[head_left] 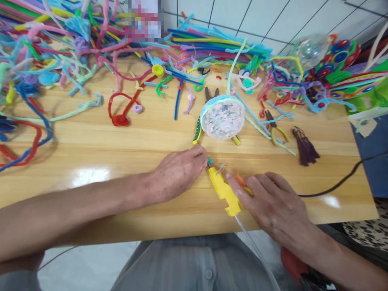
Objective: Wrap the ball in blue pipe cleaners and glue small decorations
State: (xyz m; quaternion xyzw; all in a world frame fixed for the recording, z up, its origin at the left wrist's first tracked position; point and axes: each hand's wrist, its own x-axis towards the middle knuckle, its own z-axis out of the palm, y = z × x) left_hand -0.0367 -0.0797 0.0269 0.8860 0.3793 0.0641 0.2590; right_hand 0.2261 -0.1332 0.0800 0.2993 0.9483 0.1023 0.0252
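Note:
My right hand [273, 202] is wrapped round the handle of a yellow hot glue gun [222, 188], one finger stretched along its side near the orange trigger [240, 179]. A clear glue stick [257, 250] runs out of the gun's back end. My left hand [183, 167] is closed, fingertips pinched at a small teal piece [209, 161] that touches or nearly touches the gun's nozzle. Most of that piece is hidden by the fingers. Just beyond stands a clear, glittery dome [223, 119] with a pale green and blue pipe cleaner rim, partly covering green-and-yellow-handled pliers [197, 131].
Piles of coloured pipe cleaners [218, 44] line the table's back. Small yellow-handled pliers [277, 131] and dark purple tassels [304, 147] lie at right. A black cord [333, 188] crosses the right edge of the wooden table [121, 141]. A red pipe cleaner flower [120, 119] lies left.

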